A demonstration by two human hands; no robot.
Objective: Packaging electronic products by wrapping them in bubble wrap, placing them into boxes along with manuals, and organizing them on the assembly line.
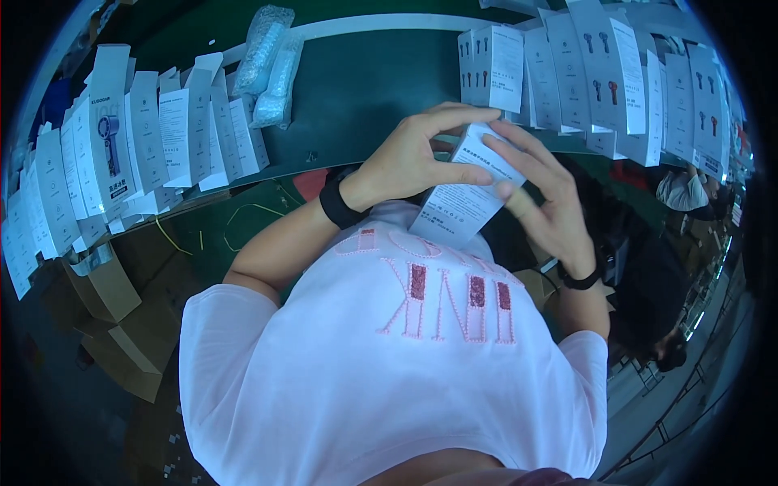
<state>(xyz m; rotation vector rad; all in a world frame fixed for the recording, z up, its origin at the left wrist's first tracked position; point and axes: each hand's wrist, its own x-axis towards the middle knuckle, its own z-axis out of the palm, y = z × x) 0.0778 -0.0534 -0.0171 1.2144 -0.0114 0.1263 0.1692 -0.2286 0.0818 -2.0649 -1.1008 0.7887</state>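
Note:
A slim white carton (463, 212) with small print is tilted in front of my chest. My left hand (425, 154) grips it near its top, the thumb across the printed face and the fingers behind the upper end. At the other side, my right hand (547, 182) has its fingers bent over the carton's top end; its thumb is slightly blurred beside the carton's edge. The top end looks closed. What is inside the carton cannot be seen.
A row of upright white cartons (174, 134), several with raised flaps, lines the green table (369, 81) at left. More white cartons (567, 77) stand at right. Two bubble-wrapped items (271, 69) lie at back left. Brown cardboard boxes (121, 324) are below left; another person (648, 275) is at right.

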